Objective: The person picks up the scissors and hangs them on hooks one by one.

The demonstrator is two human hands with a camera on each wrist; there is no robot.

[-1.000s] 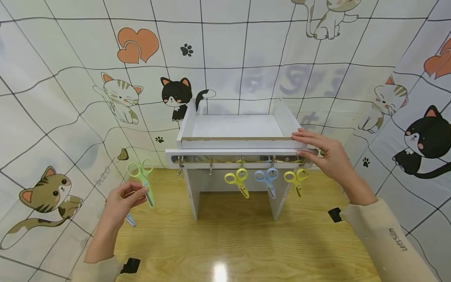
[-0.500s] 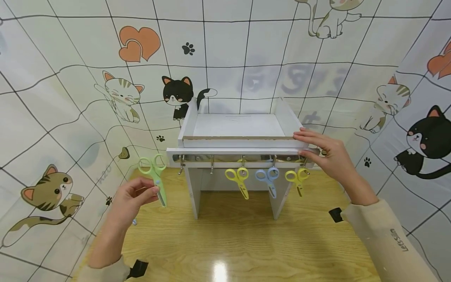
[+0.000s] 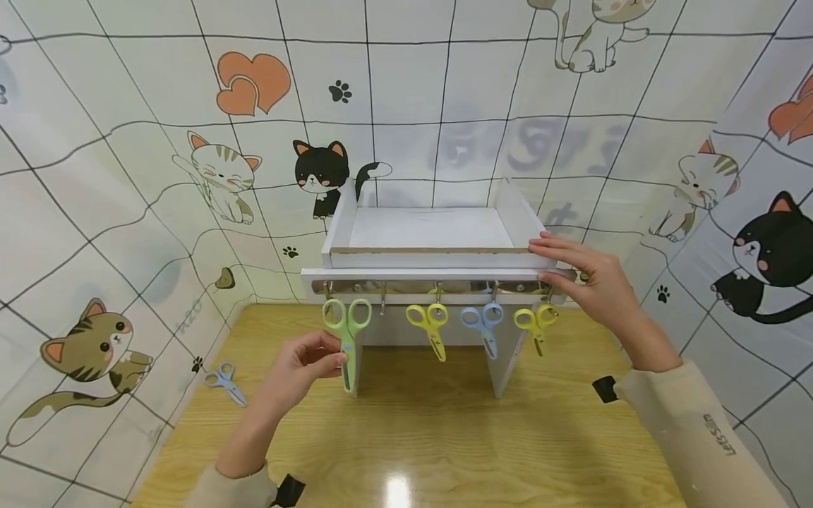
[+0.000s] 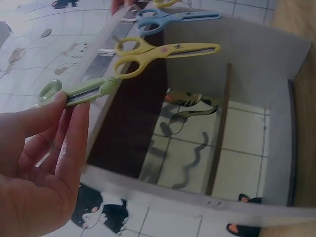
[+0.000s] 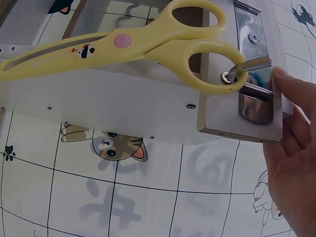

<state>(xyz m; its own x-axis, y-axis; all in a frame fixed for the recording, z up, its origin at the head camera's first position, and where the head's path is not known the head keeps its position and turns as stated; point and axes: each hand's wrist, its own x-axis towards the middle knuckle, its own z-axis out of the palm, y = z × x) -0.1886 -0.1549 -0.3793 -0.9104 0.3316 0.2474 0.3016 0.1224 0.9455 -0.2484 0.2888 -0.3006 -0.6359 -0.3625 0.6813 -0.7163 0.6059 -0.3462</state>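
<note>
My left hand pinches green scissors by the blade end between thumb and fingers, handle loops up. In the head view the loops overlap the leftmost hook of the metal hook rail; whether they touch is unclear. Further along the rail hang yellow scissors, blue scissors and another yellow pair. The second hook holds nothing. My right hand holds the right corner of the white shelf, thumb in front; its fingertips lie on the upper tray's corner.
Another pair of blue scissors lies on the wooden table at the left. The shelf's legs stand on the table. A cat-patterned sheet surrounds it at the back and sides.
My left hand has moved right with the green scissors, from beside the shelf to the rail's left end. The blue scissors on the table have come into sight. My right hand stays put.
</note>
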